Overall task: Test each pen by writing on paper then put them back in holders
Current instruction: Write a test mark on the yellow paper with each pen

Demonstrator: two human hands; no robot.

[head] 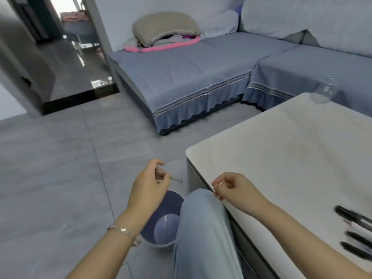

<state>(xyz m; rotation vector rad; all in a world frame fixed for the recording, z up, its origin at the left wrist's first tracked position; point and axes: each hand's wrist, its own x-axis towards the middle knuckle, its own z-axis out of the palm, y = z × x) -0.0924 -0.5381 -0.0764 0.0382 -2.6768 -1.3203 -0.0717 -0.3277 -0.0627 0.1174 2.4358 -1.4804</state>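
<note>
Both hands hung in front of the seated person, forearms reaching forward and wrists slightly bent. Her left hand, fingers curled, pinched a thin pen whose blurred tip pointed right, above a round dark bin on the floor. Her right hand hovered at the near left corner of the white table, fingers curled inward; whether it held anything small could not be told. Several black pens lay by the table's near right edge, well apart from both hands. A knee in light jeans rose between bin and table, and a bracelet circled the left wrist. A clear glass jar stood at the table's far edge, with a grey-blue sofa beyond.
</note>
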